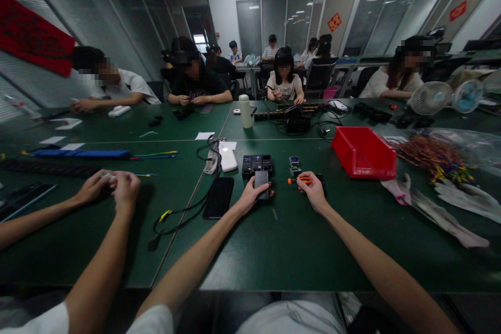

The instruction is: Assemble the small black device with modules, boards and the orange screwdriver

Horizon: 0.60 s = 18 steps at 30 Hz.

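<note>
My left hand grips a small dark rectangular box, held upright just above the green table. In my right hand is a screwdriver with an orange and black handle; its thin shaft points left toward the box, and a gap separates my two hands. Right behind the box stands a black tray with compartments. A small green circuit board piece lies beyond my right hand. Some dark flat object is partly hidden behind that hand. To the left of my left hand lies a black phone.
Right of my hands are a red bin, bundled wires and gloves. A white device, black cable and green bottle stand or lie leftward and behind. A co-worker's hands work at the left.
</note>
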Motion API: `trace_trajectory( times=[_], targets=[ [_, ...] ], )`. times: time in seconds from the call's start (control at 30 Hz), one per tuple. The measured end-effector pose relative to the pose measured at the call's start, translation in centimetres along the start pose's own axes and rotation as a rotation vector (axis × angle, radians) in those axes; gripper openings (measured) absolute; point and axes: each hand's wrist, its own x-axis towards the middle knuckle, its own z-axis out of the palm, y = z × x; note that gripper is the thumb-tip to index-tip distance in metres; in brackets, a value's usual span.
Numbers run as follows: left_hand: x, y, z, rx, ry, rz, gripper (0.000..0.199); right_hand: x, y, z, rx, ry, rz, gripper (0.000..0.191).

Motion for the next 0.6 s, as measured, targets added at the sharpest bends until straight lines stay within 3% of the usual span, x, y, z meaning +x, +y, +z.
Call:
trace_trajectory(
  times=[0.33, 0.6],
  targets=[
    [0.07, -0.14, -0.04, -0.002, 0.014, 0.013, 0.049, 0.11, 0.56, -0.24, -0.070, -0.027, 0.048, 0.023],
    [-0.06, 0.00, 0.24, 0.007, 0.023, 0.009, 0.049, 0.02, -0.22, 0.05, 0.071, -0.020, 0.036, 0.033]
  ],
)
